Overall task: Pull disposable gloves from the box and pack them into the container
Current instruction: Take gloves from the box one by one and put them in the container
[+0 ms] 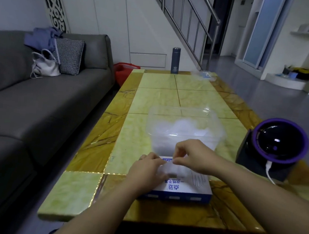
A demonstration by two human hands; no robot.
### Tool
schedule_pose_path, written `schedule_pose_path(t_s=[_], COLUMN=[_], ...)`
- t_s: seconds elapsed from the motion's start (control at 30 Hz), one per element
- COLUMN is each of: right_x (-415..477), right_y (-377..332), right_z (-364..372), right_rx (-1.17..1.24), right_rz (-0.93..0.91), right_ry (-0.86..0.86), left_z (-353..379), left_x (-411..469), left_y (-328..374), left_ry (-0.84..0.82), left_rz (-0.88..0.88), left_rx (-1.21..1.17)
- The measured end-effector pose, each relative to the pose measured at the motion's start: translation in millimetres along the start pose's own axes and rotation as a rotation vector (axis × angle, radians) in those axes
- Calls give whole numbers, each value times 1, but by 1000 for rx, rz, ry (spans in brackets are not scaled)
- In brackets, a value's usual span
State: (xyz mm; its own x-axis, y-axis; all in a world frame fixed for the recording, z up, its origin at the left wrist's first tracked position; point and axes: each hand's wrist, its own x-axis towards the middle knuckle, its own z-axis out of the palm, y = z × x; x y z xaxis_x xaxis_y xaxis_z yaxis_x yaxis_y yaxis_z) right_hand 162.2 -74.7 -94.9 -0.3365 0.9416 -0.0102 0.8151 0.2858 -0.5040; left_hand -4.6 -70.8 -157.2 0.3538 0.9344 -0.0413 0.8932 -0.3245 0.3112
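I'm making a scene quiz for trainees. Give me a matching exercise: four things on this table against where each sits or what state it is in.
Things: 1 glove box; 2 container; 3 flask; 4 purple-rimmed device.
Places: A far end of the table; B under the left hand and right hand, which pinch a glove; C holds packed gloves; D right side, white cable attached.
Pairs: 1-B; 2-C; 3-A; 4-D.

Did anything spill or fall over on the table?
No, nothing stands out. The glove box lies flat on the table, the clear container stands upright behind it with gloves inside, and the bottle at the far end is upright. The left hand and right hand pinch one glove.
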Motion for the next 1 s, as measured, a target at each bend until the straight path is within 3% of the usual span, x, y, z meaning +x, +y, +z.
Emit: schedule_pose_path(t_s=[0.33,0.47,0.57,0.73,1.0], right_x=[-4,-6,-9,-12,-14], right_y=[-20,-23,-25,-30,-29], right_z=[-37,-57,-69,-72,-66], right_rx=[49,177,268,350,374], right_rz=[-71,-112,-118,-97,-49], right_ry=[294,462,442,343,323], left_z=[-9,-32,-49,-76,-93], left_x=[-4,-9,-8,-6,-6], left_y=[5,-1,-9,-3,15], left_ry=[-43,-181,-267,-142,167], left_rz=[-30,64,72,65,28], left_rx=[-34,-482,-826,-1362,-1340])
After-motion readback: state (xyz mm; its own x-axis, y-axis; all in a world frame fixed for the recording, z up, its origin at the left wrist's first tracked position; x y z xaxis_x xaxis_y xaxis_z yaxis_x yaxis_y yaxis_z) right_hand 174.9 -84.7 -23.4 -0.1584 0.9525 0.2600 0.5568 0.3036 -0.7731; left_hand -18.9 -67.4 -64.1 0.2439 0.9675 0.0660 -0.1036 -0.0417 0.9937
